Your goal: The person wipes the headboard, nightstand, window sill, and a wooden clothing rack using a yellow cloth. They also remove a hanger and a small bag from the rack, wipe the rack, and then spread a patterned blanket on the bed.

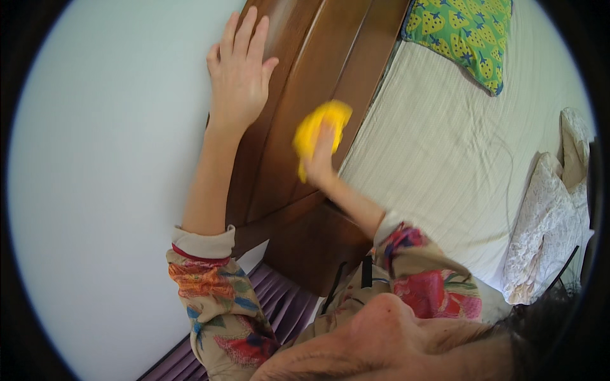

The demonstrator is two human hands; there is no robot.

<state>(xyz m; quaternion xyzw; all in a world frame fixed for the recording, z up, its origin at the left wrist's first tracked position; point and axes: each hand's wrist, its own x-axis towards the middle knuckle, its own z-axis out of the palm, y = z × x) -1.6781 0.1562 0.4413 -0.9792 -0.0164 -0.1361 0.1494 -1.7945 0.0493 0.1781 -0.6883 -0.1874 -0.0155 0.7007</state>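
Along the top edge of a brown wooden headboard (273, 155) rests my left hand (240, 82), flat and with its fingers spread, holding nothing. My right hand (321, 155) grips a bright yellow cloth (306, 134) and presses it to the headboard's panelled face. Both the cloth and the right fingers are slightly blurred, and most of those fingers are hidden by the cloth. The right forearm crosses the headboard's edge beside the mattress.
A pale striped sheet (438, 146) covers the bed on the right. On it lie a green cushion with yellow strawberries (460, 38) and a bundled white lacy fabric (540, 228). A white wall (108, 159) stands left; a purple curtain (283, 298) hangs below.
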